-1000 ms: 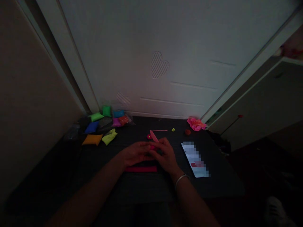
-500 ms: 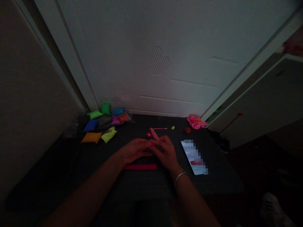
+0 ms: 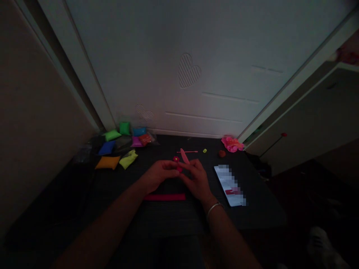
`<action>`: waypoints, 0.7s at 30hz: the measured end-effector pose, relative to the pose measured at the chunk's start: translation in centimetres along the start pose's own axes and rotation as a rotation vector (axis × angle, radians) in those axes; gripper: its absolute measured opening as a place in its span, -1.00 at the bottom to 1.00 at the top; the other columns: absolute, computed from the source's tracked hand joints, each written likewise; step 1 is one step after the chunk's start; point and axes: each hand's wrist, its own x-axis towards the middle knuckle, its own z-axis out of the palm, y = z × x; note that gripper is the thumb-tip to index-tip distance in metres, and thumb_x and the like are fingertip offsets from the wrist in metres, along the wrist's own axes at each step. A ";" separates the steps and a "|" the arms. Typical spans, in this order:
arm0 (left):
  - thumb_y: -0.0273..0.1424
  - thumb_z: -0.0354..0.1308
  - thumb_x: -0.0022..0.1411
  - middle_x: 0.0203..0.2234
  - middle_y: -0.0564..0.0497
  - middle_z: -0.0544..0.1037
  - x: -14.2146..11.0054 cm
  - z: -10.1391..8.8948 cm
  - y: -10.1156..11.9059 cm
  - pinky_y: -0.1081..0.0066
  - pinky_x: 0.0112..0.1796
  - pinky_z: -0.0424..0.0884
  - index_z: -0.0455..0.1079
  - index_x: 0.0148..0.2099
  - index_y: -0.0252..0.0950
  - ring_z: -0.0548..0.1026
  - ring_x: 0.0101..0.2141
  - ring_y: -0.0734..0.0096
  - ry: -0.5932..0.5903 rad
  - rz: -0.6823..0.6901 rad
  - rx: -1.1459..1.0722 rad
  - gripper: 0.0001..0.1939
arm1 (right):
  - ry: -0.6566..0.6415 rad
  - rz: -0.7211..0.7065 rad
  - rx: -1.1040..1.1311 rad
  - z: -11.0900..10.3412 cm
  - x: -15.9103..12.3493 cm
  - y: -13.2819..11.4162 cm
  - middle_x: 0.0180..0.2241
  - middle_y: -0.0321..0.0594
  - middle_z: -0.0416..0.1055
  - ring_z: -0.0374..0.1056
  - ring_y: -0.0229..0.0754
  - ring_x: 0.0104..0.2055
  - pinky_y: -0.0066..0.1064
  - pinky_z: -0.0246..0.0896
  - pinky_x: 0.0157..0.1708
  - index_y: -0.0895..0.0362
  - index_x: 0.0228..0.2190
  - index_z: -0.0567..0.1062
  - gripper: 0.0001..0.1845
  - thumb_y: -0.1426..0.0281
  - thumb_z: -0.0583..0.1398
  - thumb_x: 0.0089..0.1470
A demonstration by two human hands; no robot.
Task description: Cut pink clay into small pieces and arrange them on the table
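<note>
My left hand point(image 3: 161, 175) is closed in a pinch on a small dark-pink piece of clay point(image 3: 179, 169), whose outline is partly hidden by fingers. Facing it, my right hand point(image 3: 196, 178) holds a pink plastic clay knife point(image 3: 184, 156), blade pointing up and away, and its fingertips also meet the clay. Just beyond the fingers is a small dark-pink clay flower point(image 3: 176, 159) with a yellow centre. A long dark-pink roll point(image 3: 165, 197) lies on the table below my hands. Behind them rests a thin pink stick tool point(image 3: 189, 151).
Several coloured clay packets, among them an orange one point(image 3: 108, 162) and a yellow one point(image 3: 129, 158), lie at left on the dark table point(image 3: 241, 220). At right are a lit phone point(image 3: 227, 185), a reddish-brown lump point(image 3: 221, 153), a yellow bit point(image 3: 204, 151) and a pink flower point(image 3: 232, 144).
The clay knife has tilted more upright and shifted slightly right. My fingers have moved a little around the pink clay, the left fingertips now lower on it.
</note>
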 end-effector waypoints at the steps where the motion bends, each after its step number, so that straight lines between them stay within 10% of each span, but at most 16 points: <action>1: -0.49 0.29 -0.17 -0.43 0.01 0.54 0.0 -0.1 0.1 0.42 -0.25 0.27 0.48 -0.30 -0.35 0.43 -0.41 0.48 -0.031 -0.021 -0.020 -0.73 | -0.001 -0.011 -0.001 0.0 0.0 0.0 -0.38 -0.29 0.22 0.21 -0.24 -0.32 -0.39 0.19 -0.35 -0.08 -0.15 0.42 -0.67 0.41 0.18 -0.02; 21: -0.41 0.29 -0.13 -0.46 -0.04 0.52 -0.2 0.0 -0.1 0.30 -0.18 0.31 0.47 -0.37 -0.41 0.45 -0.37 0.40 -0.013 -0.120 -0.083 -0.78 | -0.019 -0.041 0.004 0.2 0.0 0.1 -0.39 -0.28 0.23 0.20 -0.25 -0.32 -0.41 0.18 -0.37 -0.02 -0.17 0.44 -0.71 0.35 0.18 0.00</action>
